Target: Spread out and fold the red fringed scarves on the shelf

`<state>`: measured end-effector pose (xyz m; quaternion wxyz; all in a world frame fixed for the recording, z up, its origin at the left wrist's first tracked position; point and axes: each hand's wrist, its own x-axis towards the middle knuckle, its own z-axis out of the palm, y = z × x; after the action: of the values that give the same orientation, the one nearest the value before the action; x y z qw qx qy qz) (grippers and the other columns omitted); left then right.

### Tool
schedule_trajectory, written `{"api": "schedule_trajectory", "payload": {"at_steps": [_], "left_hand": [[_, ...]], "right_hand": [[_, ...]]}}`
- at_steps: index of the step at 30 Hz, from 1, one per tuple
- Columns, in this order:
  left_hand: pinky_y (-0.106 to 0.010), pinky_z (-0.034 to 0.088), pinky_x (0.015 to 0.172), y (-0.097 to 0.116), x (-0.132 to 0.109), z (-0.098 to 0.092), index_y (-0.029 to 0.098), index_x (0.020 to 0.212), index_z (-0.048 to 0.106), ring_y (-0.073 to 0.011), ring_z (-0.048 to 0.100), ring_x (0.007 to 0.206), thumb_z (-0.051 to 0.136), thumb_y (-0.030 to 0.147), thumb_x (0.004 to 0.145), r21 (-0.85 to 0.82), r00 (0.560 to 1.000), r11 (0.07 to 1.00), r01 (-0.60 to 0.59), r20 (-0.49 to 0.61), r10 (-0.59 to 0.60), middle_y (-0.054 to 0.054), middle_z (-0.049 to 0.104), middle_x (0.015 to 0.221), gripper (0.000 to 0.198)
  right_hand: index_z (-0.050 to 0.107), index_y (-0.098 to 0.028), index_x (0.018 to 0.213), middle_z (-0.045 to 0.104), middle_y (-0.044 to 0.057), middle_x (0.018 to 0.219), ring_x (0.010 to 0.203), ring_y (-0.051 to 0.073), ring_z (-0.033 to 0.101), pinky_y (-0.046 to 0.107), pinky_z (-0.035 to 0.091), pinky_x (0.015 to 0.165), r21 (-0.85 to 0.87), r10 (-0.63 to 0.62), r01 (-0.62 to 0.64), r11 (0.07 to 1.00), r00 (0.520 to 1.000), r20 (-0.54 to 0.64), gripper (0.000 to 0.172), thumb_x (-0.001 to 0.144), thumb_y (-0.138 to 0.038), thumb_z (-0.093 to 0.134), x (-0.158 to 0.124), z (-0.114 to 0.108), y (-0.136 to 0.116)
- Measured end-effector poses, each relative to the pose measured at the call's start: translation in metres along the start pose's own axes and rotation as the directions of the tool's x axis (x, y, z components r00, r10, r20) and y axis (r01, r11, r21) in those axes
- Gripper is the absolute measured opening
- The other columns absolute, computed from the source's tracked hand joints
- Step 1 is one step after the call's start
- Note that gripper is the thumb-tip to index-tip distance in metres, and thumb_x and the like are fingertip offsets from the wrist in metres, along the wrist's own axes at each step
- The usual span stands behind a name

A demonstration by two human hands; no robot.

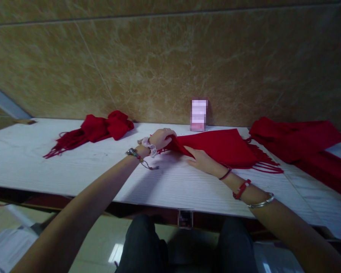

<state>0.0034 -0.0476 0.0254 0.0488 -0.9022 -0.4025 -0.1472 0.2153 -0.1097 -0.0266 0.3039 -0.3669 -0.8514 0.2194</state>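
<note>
On the white table, middle red scarf: left hand pinching its bunched end, right hand on the near edge, can't tell if gripping. Looks mid-fold; next move probably wants edges lined up.

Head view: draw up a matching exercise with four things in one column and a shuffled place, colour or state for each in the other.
Things
1. Left hand
2. Silver bangle
3. Wall
4. Tabletop

Descriptions
A. Brown and marbled
B. Around the right forearm
C. White, beneath the scarves
D. Gripping the gathered end of the middle red scarf

Pairs: 1-D, 2-B, 3-A, 4-C
</note>
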Motion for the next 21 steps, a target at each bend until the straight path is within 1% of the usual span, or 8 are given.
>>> {"api": "schedule_trajectory", "payload": {"at_steps": [3, 5, 8, 10, 12, 14, 18, 21], "left_hand": [[-0.028, 0.046, 0.077, -0.016, 0.01, -0.01, 0.017, 0.091, 0.061, -0.0167, 0.058, 0.085, 0.039, 0.007, 0.068, 0.107, 0.991, 0.99, 0.095, 0.088, -0.105, -0.004, 0.063, 0.089, 0.034], [-0.028, 0.045, 0.08, -0.02, 0.006, -0.012, 0.016, 0.101, 0.058, -0.0183, 0.057, 0.091, 0.043, 0.006, 0.066, 0.126, 0.983, 0.982, 0.141, 0.101, -0.154, -0.006, 0.061, 0.097, 0.04], [-0.032, 0.041, 0.09, -0.011, -0.009, -0.005, 0.015, 0.126, 0.041, -0.022, 0.049, 0.109, 0.055, 0.016, 0.065, 0.017, 0.991, 0.999, 0.041, 0.125, -0.042, -0.012, 0.05, 0.12, 0.062], [-0.038, 0.038, 0.094, 0.002, -0.018, 0.004, 0.015, 0.133, 0.03, -0.0265, 0.041, 0.119, 0.062, 0.027, 0.066, -0.018, 0.991, 1.0, -0.001, 0.134, 0.004, -0.016, 0.041, 0.13, 0.075], [-0.042, 0.037, 0.094, 0.011, -0.018, 0.012, 0.015, 0.133, 0.03, -0.0298, 0.04, 0.119, 0.062, 0.031, 0.067, 0.038, 0.99, 0.999, 0.039, 0.133, -0.044, -0.018, 0.039, 0.131, 0.076], [-0.039, 0.041, 0.09, 0.01, -0.012, 0.018, 0.015, 0.132, 0.032, -0.0277, 0.047, 0.113, 0.059, 0.025, 0.069, 0.096, 0.983, 0.992, 0.081, 0.159, -0.096, -0.017, 0.046, 0.126, 0.069], [-0.027, 0.046, 0.078, -0.025, -0.004, 0.022, 0.021, 0.125, 0.044, -0.0193, 0.059, 0.093, 0.048, 0.014, 0.07, 0.177, 0.963, 0.976, 0.123, 0.217, -0.161, -0.006, 0.061, 0.104, 0.056], [-0.03, 0.048, 0.067, -0.065, -0.019, 0.016, 0.02, 0.105, 0.058, -0.0211, 0.061, 0.076, 0.046, 0.014, 0.069, 0.189, 0.979, 0.964, 0.188, 0.047, -0.2, -0.006, 0.065, 0.087, 0.039]], "right_hand": [[0.061, -0.013, 0.108, 0.065, 0.01, 0.107, 0.097, 0.02, 0.06, 0.033, 0.045, 0.086, 0.031, 0.164, -0.161, 0.986, 0.982, -0.091, 0.032, 0.081, -0.014, 0.044, 0.006, 0.001, 0.008], [0.065, -0.015, 0.097, 0.068, 0.009, 0.099, 0.093, 0.021, 0.061, 0.035, 0.045, 0.085, 0.068, 0.219, -0.211, 0.975, 0.965, -0.148, 0.026, 0.081, -0.016, 0.045, 0.01, 0.003, 0.014], [0.066, -0.018, 0.088, 0.069, 0.005, 0.09, 0.09, 0.02, 0.062, 0.037, 0.045, 0.086, 0.113, 0.226, -0.207, 0.972, 0.955, -0.192, 0.02, 0.081, -0.019, 0.047, 0.015, 0.005, 0.021], [0.065, -0.018, 0.086, 0.069, 0.005, 0.09, 0.09, 0.02, 0.061, 0.037, 0.044, 0.086, 0.132, 0.222, -0.198, 0.971, 0.953, -0.206, 0.019, 0.081, -0.021, 0.047, 0.016, 0.006, 0.023], [0.065, -0.019, 0.087, 0.069, 0.006, 0.092, 0.091, 0.02, 0.061, 0.038, 0.043, 0.088, 0.14, 0.223, -0.196, 0.971, 0.95, -0.217, 0.019, 0.081, -0.021, 0.048, 0.017, 0.007, 0.024], [0.065, -0.019, 0.088, 0.069, 0.006, 0.093, 0.093, 0.02, 0.061, 0.039, 0.043, 0.088, 0.138, 0.226, -0.199, 0.97, 0.949, -0.219, 0.019, 0.08, -0.02, 0.049, 0.017, 0.007, 0.023], [0.066, -0.017, 0.094, 0.068, 0.008, 0.099, 0.096, 0.023, 0.06, 0.041, 0.043, 0.089, 0.099, 0.256, -0.241, 0.966, 0.947, -0.192, 0.021, 0.079, -0.019, 0.05, 0.016, 0.005, 0.02], [0.059, -0.016, 0.112, 0.061, 0.01, 0.115, 0.107, 0.022, 0.055, 0.039, 0.041, 0.093, 0.097, 0.218, -0.206, 0.974, 0.966, -0.139, 0.034, 0.08, -0.017, 0.048, 0.012, 0.002, 0.013]]}}
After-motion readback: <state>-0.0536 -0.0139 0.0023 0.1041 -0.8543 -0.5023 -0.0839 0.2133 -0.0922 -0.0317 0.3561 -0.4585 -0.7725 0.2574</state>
